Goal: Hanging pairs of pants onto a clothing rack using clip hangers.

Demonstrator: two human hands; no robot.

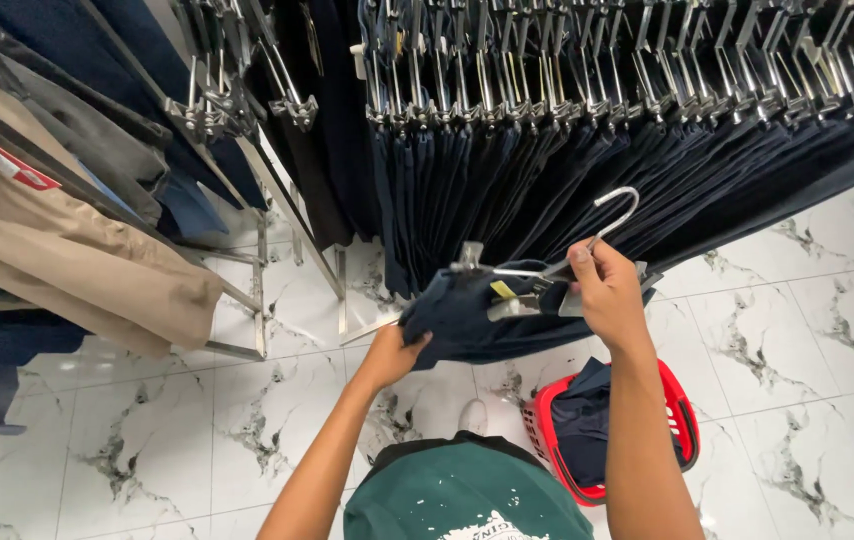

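The right hand (605,292) gripped a metal clip hanger (547,262). The left hand (394,352) clutched the navy trousers (467,315) on it, just above the red basket (682,420).

**Two bare arms reach forward**

Both arms are bare and stretched out in front. The left hand (392,352) sits lower, fingers curled in a grip. The right hand (607,292) is higher, wrist bent, fingers pinched shut near the top.
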